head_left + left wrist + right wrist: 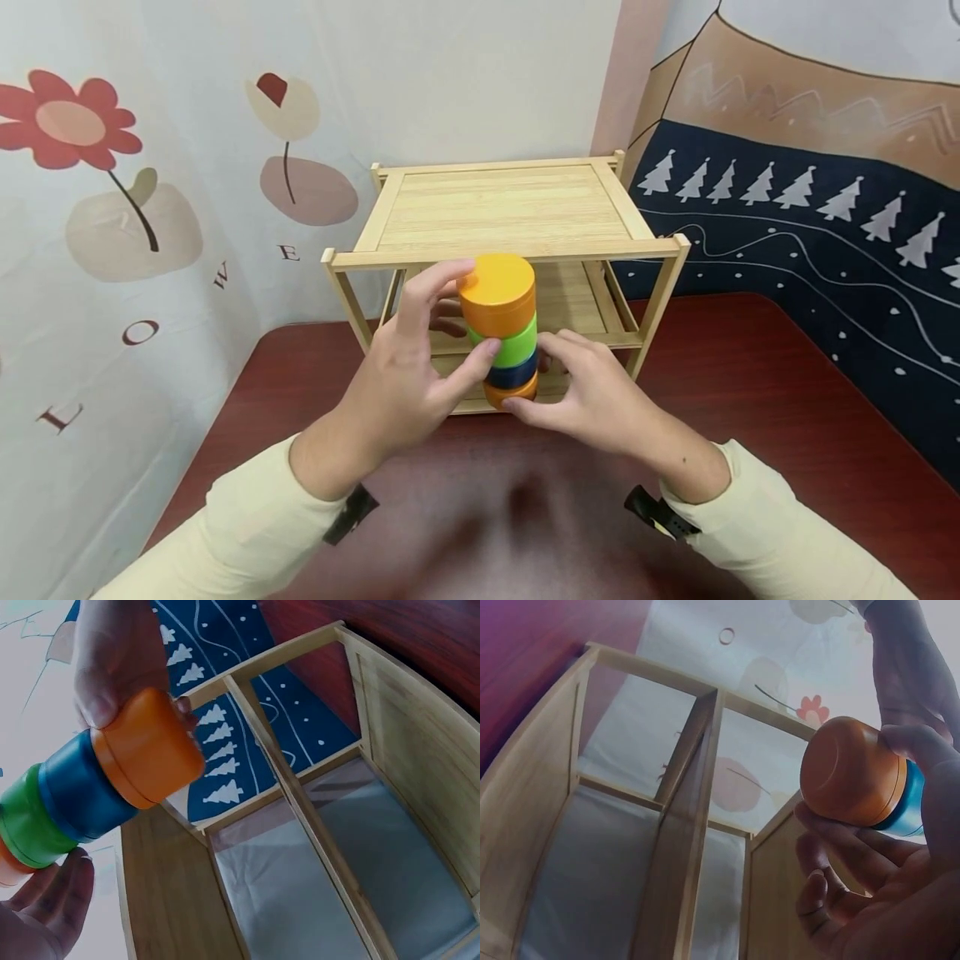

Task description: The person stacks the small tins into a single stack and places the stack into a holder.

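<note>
Both hands hold an upright stack of round plastic cups [513, 348] in front of a wooden rack. From the top it runs orange, green, dark blue, orange. My left hand [401, 358] grips the upper part, its thumb on the green section and its index finger at the top orange one. Lower down, my right hand [592, 383] pinches the bottom orange cup between thumb and fingers. That orange end [154, 750] appears large in the left wrist view, with the blue section [84, 787] beside it. The right wrist view also shows the orange end [851, 772]. Some fingers are hidden behind the stack.
A light wooden rack [495, 208] with shelves stands behind the hands on a dark red tabletop [750, 400]. Printed cloths hang around it, one with flowers [71, 123] on the left, another with white trees [757, 183] on the right.
</note>
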{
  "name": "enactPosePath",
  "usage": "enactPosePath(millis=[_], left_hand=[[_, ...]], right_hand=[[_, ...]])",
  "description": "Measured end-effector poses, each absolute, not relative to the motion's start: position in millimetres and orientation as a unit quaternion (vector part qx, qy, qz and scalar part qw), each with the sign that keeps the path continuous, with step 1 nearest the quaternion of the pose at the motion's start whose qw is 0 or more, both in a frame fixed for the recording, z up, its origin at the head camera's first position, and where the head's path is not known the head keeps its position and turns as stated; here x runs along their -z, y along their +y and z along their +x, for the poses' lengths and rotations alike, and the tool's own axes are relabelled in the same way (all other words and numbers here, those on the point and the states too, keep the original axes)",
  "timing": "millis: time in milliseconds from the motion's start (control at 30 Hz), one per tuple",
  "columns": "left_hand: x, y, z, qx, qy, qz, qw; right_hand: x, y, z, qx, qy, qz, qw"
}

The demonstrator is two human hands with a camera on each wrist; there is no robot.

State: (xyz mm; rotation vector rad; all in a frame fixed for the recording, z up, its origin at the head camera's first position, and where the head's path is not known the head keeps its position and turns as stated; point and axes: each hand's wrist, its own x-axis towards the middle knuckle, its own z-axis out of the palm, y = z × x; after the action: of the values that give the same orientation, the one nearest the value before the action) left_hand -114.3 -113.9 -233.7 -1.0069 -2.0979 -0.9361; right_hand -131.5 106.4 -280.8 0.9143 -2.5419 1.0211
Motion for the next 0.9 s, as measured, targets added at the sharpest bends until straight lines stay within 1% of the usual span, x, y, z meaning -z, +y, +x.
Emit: enactPosePath(millis=[367, 567, 900], left_hand=[[224, -116, -118, 0.335, -0.789, -0.404, 0.321], [219, -117, -119, 0.327, -0.792, -0.401, 0.324], [214, -117, -123, 0.329, -0.789, -0.397, 0.332]], right_hand=[[271, 106, -133, -0.355, -0.868, 0.322, 0.132], [266, 105, -133, -0.357, -0.871, 0.315, 0.124], [255, 102, -138, -0.351, -0.872, 0.316, 0.131]])
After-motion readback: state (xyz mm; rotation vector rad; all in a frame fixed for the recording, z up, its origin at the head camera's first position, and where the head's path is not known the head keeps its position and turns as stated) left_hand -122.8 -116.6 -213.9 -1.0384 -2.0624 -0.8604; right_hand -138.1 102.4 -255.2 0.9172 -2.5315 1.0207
